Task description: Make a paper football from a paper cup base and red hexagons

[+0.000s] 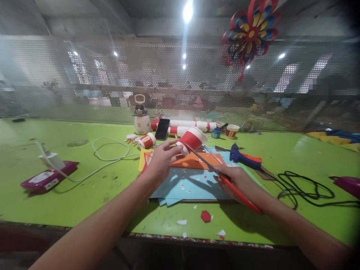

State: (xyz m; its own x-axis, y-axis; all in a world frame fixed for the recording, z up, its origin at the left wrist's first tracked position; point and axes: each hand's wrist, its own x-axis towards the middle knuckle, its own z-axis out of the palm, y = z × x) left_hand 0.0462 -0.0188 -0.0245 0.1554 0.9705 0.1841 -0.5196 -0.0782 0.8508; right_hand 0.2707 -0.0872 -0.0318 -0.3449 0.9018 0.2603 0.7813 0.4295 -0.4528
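Note:
My left hand (164,157) is closed round the lower side of a red and white paper cup (193,138), which is tilted above the sheets of coloured paper. In my right hand (234,180) is a pair of scissors (239,193) with red handles. The blades reach up to the left and meet the cup near its base; whether they are cutting into it I cannot tell. Below lie light blue paper (191,183) and an orange sheet (187,161), with small scraps on top. A red hexagon piece (206,216) rests by the table's front edge.
A blue glue gun (244,157) with a black cable lies to the right. At left is a purple power strip (50,178) with a white charger. Behind stand a bottle (142,122), a phone (162,129), more paper cups (232,131) and a small blue jar (216,132).

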